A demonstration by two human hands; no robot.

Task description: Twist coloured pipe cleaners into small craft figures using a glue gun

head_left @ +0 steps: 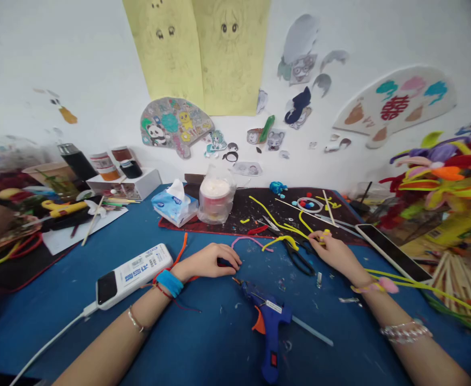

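Note:
My left hand [216,260] rests on the blue table [203,332] with its fingers curled loosely downward and nothing visible in them. The tip of a blue glue gun [270,321] lies just below its fingertips. Over to the right, my right hand [328,247] has its fingers bent together around a small yellow piece [326,232], beside yellow pipe cleaners [289,229]. Black-handled scissors [298,258] lie between the hands. A pink pipe cleaner [245,239] curves near my left fingertips.
A white power bank [134,276] with a cable lies left. Behind are tissues [174,203], a bagged jar [216,198] and a dark mat [179,222]. A phone [394,252] and colourful pipe-cleaner flowers [444,177] are at right. Part of another person shows at the left edge.

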